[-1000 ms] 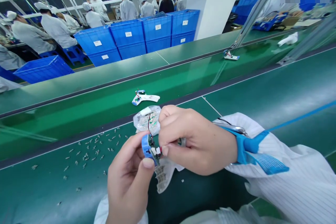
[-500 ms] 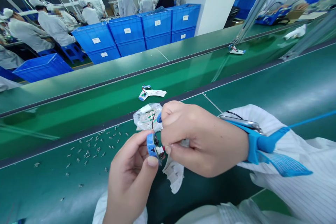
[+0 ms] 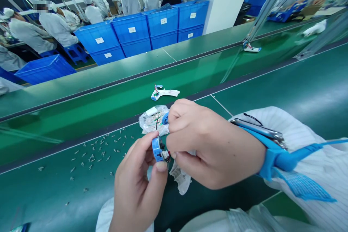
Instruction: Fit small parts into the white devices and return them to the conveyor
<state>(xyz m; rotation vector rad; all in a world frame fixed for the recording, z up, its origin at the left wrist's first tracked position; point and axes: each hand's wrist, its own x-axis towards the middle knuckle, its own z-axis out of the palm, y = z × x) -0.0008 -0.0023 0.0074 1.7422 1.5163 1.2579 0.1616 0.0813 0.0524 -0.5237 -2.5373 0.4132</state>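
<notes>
My left hand [image 3: 137, 185] pinches a small blue plastic housing with a circuit board [image 3: 157, 149] between thumb and fingertips. Against it, my right hand [image 3: 209, 145] is closed, its thumb and forefinger at a white connector [image 3: 165, 155] with red wire on the board. Those fingertips partly hide what they grip. Another blue piece [image 3: 165, 118] peeks out by the curled fingers of the right hand, and a dark wire rises near the housing. Below the right hand a white ribbed plastic shell [image 3: 181, 180] shows; whether it is held or lies on the bench I cannot tell.
A clear bag of small parts [image 3: 152, 121] lies beyond my hands. Many tiny metal pieces [image 3: 92, 157] are scattered on the green bench at left. On the green belt [image 3: 108, 107] lies a white handle-shaped shell [image 3: 167, 93] with wires. Blue crates [image 3: 132, 30] and co-workers stand behind.
The white shell on the belt has shifted right, as have the items farther along it. My right wrist has moved slightly right and down; both hands stay at the blue housing.
</notes>
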